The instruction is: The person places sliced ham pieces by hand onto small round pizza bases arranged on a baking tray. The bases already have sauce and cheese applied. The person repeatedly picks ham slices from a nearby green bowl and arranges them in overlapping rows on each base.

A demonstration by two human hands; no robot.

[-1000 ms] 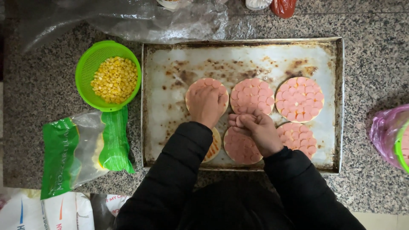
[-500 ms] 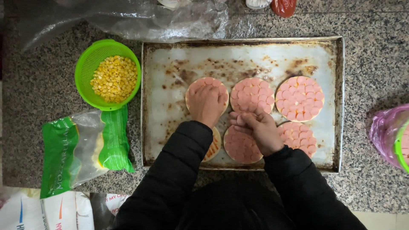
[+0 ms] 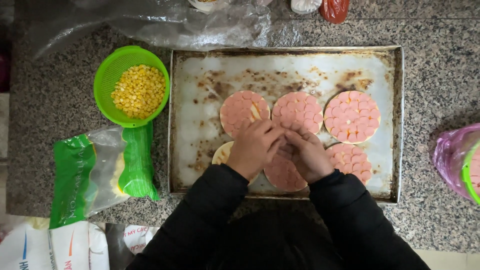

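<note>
A worn metal baking tray (image 3: 300, 70) lies on the granite counter. It holds several round dough bases topped with pink sausage slices: one at the back left (image 3: 240, 107), one in the middle (image 3: 298, 107), one at the right (image 3: 352, 116). Two more sit in the front row, one at the right (image 3: 352, 161) and one in the middle (image 3: 282, 175). A plain base (image 3: 222, 152) peeks out at the front left. My left hand (image 3: 255, 147) and right hand (image 3: 306, 154) meet fingertip to fingertip over the tray's middle. Whatever is between the fingers is hidden.
A green colander (image 3: 107, 65) of yellow corn kernels stands left of the tray. A green and clear bag of shredded cheese (image 3: 100, 170) lies in front of it. Crumpled clear plastic (image 3: 190, 22) lies behind, and a purple bag (image 3: 457, 160) sits at the right edge.
My left hand has lifted off the back-left base and moved right to meet my right hand. The right hand stayed about where it was.
</note>
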